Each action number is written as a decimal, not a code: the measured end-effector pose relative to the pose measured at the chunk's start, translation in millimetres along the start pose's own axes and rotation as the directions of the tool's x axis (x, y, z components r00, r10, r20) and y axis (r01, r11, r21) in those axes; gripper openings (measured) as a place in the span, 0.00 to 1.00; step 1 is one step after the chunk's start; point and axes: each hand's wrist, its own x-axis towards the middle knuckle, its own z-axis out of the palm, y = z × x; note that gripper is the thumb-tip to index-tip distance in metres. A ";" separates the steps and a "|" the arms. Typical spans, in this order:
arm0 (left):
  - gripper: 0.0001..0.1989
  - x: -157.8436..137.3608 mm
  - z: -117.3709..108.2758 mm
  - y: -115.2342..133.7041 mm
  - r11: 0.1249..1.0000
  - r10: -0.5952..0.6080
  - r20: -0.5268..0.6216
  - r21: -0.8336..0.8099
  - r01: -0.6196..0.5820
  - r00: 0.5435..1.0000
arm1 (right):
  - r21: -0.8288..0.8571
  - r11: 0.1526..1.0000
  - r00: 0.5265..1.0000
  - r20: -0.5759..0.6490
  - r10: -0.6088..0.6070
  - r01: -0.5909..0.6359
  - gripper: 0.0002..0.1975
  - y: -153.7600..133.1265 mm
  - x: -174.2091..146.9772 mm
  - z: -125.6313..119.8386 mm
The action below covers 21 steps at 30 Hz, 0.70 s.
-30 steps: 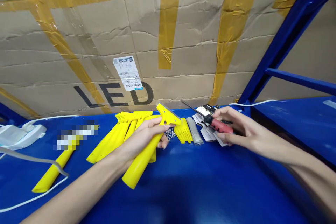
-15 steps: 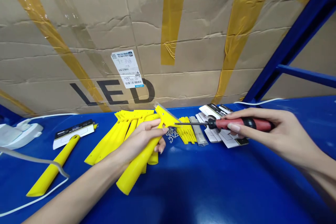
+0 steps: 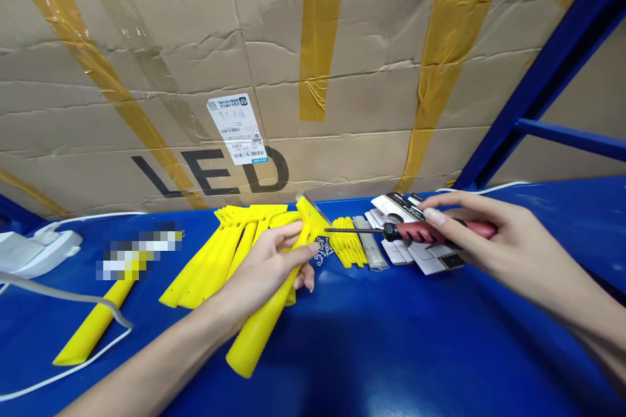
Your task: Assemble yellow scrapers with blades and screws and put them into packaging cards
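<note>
My left hand is wrapped around the neck of a yellow scraper, its handle slanting down toward me. A clear strip runs along the upper edge of the scraper's head. From the right, my right hand grips a screwdriver by its red and black handle. The screwdriver's shaft lies nearly level, with its tip at the right end of the scraper's head; whether it sits in a screw I cannot tell. Small screws and nuts lie in a pile just behind my left fingers.
Several yellow scraper handles lie behind my left arm. Flat yellow pieces, grey strips and printed cards lie in a row rightward. Another yellow handle, a cable and a white power strip are left. A large carton stands behind.
The scraper has tilted more upright and shifted slightly right. The screwdriver's handle has turned, showing black marks, and my right fingers have moved along it.
</note>
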 end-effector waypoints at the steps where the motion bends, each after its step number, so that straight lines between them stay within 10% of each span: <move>1: 0.10 -0.7 1.7 0.3 1.000 -0.001 -0.017 0.003 0.001 1.000 | -0.028 0.999 0.999 -0.033 -0.019 0.018 0.23 -2.7 -0.9 2.0; 8: 0.13 -1.3 6.4 2.4 1.000 0.018 -0.087 0.006 -0.018 0.996 | -0.075 0.933 0.921 -0.147 -0.360 0.353 0.20 -9.4 -11.3 7.9; 21: 0.23 -3.9 6.9 -6.9 0.999 -0.031 -0.100 -0.027 0.028 0.994 | 0.124 0.979 0.986 -0.062 -0.154 0.160 0.20 -6.5 -8.5 9.2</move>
